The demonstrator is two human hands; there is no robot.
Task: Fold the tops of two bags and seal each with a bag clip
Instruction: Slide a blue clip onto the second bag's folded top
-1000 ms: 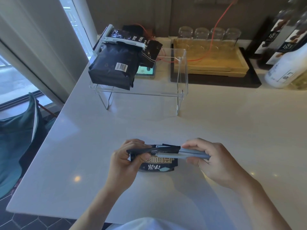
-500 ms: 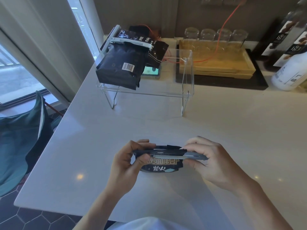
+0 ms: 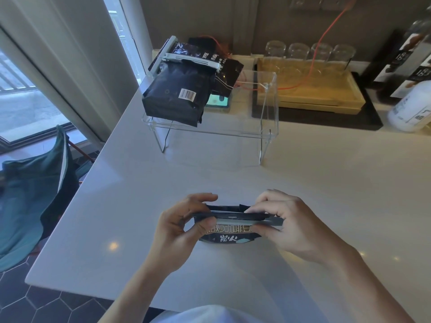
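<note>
A small black bag with white lettering stands on the white counter near me, its top folded over. A long grey bag clip lies across that fold. My left hand pinches the clip's left end and the bag's top. My right hand presses on the clip's right end. A larger black bag with a barcode lies on the clear acrylic stand at the back, with a white clip across its folded top.
Behind the stand a phone lies on the counter. A wooden tray with several upturned glasses and an orange cable sits at the back right, bottles beside it. The counter edge drops off on the left to a teal chair.
My right hand has pushed the grey clip leftward along the folded top, so less of it sticks out on the right. The camera has shifted closer.
</note>
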